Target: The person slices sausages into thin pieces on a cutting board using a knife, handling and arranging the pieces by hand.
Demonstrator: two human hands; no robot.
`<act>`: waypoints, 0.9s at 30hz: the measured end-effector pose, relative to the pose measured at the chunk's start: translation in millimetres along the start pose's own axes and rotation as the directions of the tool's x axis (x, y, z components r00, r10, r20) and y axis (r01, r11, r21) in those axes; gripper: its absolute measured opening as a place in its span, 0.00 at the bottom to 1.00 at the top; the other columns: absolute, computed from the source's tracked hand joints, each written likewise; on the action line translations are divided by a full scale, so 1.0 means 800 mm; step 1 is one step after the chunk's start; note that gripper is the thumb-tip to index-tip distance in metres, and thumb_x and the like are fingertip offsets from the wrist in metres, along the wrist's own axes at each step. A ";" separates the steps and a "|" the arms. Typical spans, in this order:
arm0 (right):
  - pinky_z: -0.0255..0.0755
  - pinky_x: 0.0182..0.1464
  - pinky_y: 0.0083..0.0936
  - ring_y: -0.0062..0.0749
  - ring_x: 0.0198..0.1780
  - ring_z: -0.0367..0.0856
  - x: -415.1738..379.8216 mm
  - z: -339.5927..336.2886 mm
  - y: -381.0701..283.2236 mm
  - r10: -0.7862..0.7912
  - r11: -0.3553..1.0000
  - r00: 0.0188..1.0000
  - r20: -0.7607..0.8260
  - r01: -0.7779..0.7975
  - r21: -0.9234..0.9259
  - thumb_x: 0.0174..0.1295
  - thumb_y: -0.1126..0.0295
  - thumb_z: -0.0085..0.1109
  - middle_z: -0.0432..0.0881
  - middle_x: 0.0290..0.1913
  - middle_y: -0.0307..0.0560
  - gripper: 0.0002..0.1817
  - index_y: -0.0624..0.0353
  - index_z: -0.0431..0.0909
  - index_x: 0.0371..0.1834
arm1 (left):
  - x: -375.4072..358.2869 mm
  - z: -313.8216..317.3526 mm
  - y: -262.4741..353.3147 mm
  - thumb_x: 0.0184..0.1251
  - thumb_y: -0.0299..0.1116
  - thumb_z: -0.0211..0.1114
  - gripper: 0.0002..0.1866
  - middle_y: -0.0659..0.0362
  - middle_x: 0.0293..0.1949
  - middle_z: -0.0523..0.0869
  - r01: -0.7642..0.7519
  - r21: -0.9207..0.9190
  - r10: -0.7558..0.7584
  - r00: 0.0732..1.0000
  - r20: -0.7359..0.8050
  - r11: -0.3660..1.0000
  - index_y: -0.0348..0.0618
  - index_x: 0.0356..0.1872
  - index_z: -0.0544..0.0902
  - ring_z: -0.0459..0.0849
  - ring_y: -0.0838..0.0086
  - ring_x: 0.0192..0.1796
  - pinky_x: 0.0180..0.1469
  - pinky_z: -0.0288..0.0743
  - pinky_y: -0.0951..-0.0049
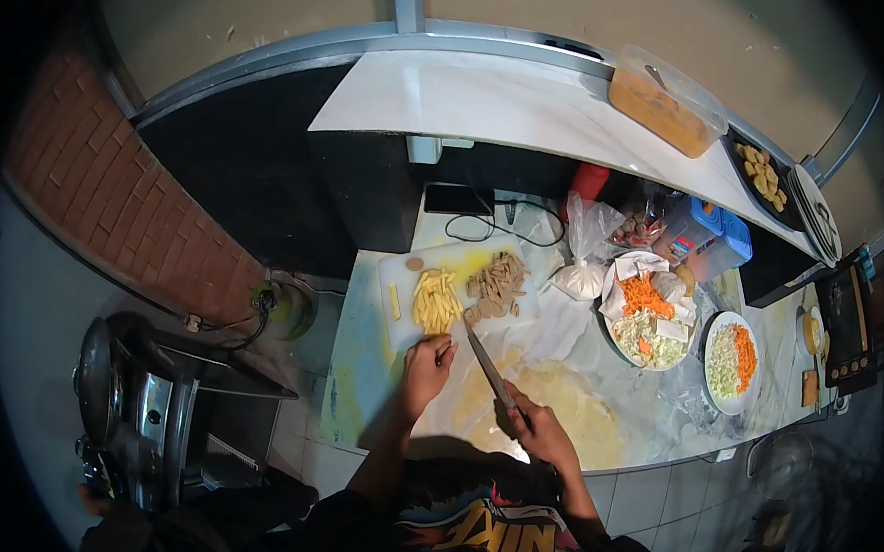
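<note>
My right hand [540,432] grips the handle of a kitchen knife [491,371], its blade pointing up and left to the cutting board's near edge. My left hand [428,370] is closed with curled fingers at that edge, just left of the blade; whatever it may hold is hidden. On the white cutting board [401,333] lies a pile of pale yellow strips [435,301]. Beside it, to the right, is a heap of brownish cut pieces [499,281], near the knife tip. One separate yellow strip [394,301] and a small brown round slice [415,263] lie further left.
Right of the board stand a bag of white stuff [580,278], a plate of shredded vegetables [649,306] and an oval plate [730,362]. A phone-like black device [455,198] with a cable is behind. A raised shelf [513,100] overhangs. Another person's hand [95,500] is lower left.
</note>
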State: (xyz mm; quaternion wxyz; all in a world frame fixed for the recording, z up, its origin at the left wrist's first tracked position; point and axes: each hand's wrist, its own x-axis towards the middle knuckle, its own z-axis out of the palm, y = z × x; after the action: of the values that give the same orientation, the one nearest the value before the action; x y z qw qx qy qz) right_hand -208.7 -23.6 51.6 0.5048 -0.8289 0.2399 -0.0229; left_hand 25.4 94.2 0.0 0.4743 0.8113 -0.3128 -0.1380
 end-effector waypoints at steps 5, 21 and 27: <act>0.77 0.53 0.54 0.71 0.48 0.84 0.022 -0.007 -0.006 0.006 0.999 1.000 0.013 -0.006 -0.041 0.73 0.73 0.55 0.86 0.46 0.71 0.33 0.45 0.64 0.82 | 0.006 -0.001 -0.002 0.70 0.30 0.73 0.12 0.43 0.33 0.89 -0.067 0.017 0.067 0.997 -0.048 0.998 0.33 0.49 0.88 0.89 0.54 0.31 0.38 0.81 0.63; 0.76 0.47 0.58 0.72 0.44 0.83 -0.008 -0.007 -0.029 0.026 0.997 0.999 -0.022 -0.027 -0.067 0.74 0.74 0.55 0.85 0.48 0.71 0.34 0.49 0.61 0.83 | 0.002 0.020 -0.013 0.69 0.22 0.73 0.18 0.52 0.47 0.87 0.032 -0.316 -0.002 0.995 0.098 0.948 0.33 0.58 0.82 0.91 0.69 0.44 0.46 0.86 0.71; 0.77 0.46 0.56 0.70 0.43 0.85 -0.028 -0.013 -0.033 0.008 0.996 0.998 -0.065 -0.014 -0.089 0.73 0.75 0.57 0.85 0.49 0.69 0.35 0.53 0.61 0.83 | 0.014 0.033 0.005 0.64 0.19 0.75 0.19 0.48 0.49 0.82 -0.160 -0.121 0.164 0.986 0.024 0.980 0.32 0.56 0.83 0.91 0.58 0.45 0.45 0.89 0.65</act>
State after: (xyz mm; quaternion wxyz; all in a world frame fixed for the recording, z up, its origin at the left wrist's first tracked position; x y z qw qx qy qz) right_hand -221.4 -13.2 83.8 0.4593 -0.8481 0.2616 -0.0361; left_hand 18.7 67.9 -9.6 0.5261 0.7509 -0.3771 -0.1308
